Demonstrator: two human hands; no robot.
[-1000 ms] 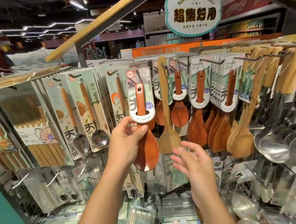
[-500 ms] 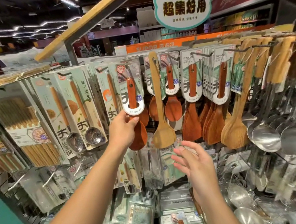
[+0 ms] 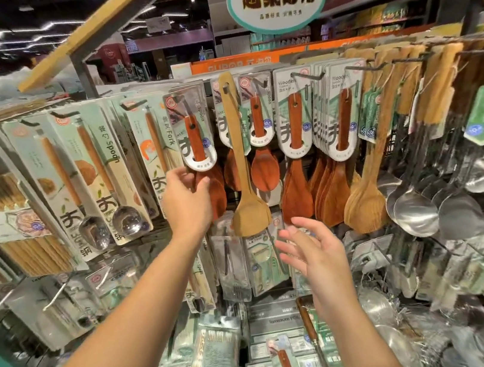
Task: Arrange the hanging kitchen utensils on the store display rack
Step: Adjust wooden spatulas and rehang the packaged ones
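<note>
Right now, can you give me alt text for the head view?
The left hand holds a carded red-brown rice spoon at its peg on the display rack, while the open right hand hovers below a hanging light wooden spatula.

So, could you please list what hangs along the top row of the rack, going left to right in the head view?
Chopstick packs → metal spoon cards → dark rice spoon card held by the left hand → bare pale spatula → dark wooden spatula cards → steel ladles.
</note>
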